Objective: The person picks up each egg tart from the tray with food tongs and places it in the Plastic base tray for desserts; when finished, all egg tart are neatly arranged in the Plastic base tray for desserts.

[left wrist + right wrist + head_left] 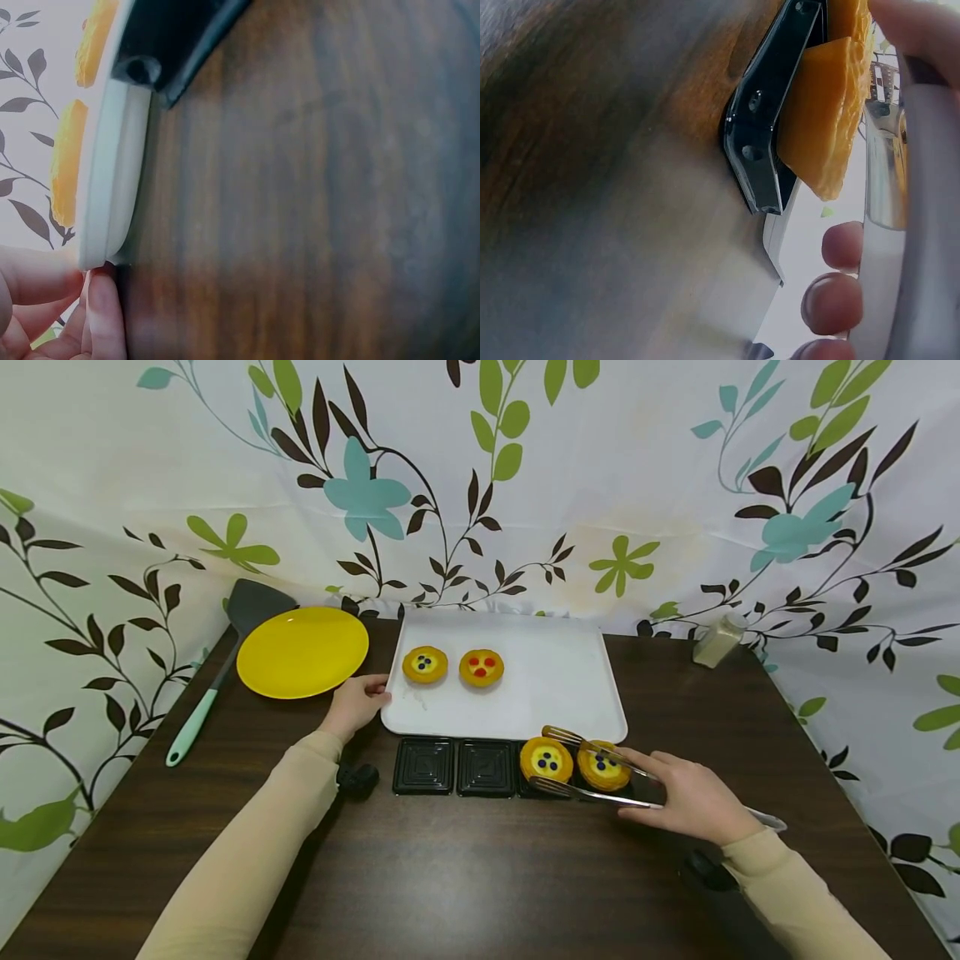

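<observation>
My left hand (356,705) pinches the left rim of a white tray (555,681), thumb above and fingers below in the left wrist view. On the tray sit a tart with dark blue berries (425,665) and a tart with red pieces (482,668). In my right hand (693,795) are metal tongs (600,797), their arms spread apart. The tong tips lie around a third tart (546,761), while a fourth (604,768) is between the arms closer to my hand. Both rest in a black divided tray (423,766), whose two left squares hold nothing.
A yellow plate (303,653) lies at the back left, overlapping a dark spatula (255,603) with a mint handle. A small clear shaker (717,642) stands at the back right. Behind the dark wooden table (465,877) hangs a leaf-patterned cloth (480,552).
</observation>
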A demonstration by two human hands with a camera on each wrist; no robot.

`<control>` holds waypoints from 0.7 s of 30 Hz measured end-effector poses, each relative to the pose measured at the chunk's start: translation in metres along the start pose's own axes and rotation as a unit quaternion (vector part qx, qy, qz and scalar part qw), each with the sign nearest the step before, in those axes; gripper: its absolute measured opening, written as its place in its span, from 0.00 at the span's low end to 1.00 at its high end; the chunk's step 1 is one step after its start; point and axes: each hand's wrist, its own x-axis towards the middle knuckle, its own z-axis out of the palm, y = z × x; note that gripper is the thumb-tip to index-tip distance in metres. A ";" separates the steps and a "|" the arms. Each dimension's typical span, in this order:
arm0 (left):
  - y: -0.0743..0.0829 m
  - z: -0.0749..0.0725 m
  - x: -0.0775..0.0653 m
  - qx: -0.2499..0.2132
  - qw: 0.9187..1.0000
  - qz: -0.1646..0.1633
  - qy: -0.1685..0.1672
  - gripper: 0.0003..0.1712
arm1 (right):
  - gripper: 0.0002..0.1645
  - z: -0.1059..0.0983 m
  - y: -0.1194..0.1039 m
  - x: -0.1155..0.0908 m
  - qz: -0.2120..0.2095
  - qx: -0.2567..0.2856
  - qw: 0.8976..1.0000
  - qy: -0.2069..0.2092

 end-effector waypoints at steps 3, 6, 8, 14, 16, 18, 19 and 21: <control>0.000 0.001 0.000 0.000 1.000 -0.001 0.000 0.25 | 0.49 0.000 0.000 0.000 0.002 0.000 1.000 -0.001; -0.001 0.001 0.001 0.001 1.000 0.000 0.001 0.25 | 0.49 0.001 0.001 0.000 0.000 -0.001 1.000 0.004; -0.001 0.001 0.001 0.001 1.000 0.001 0.002 0.25 | 0.49 0.001 0.001 -0.001 -0.001 -0.003 1.000 0.005; -0.001 0.000 0.000 0.002 1.000 0.000 0.005 0.25 | 0.49 -0.002 0.002 -0.002 0.002 -0.006 1.000 0.004; -0.001 0.000 0.000 0.001 1.000 0.000 0.007 0.25 | 0.49 -0.002 0.003 -0.002 0.002 -0.006 1.000 0.007; 0.000 0.000 0.000 0.001 1.000 0.002 0.008 0.25 | 0.49 -0.002 0.004 -0.003 0.002 -0.006 1.000 0.009; 0.000 0.000 -0.001 0.002 1.000 0.002 0.008 0.25 | 0.49 -0.002 0.004 -0.003 0.002 -0.006 1.000 0.009; 0.000 0.000 -0.001 0.003 1.000 0.004 0.008 0.25 | 0.49 -0.002 0.004 -0.004 0.003 -0.001 1.000 0.009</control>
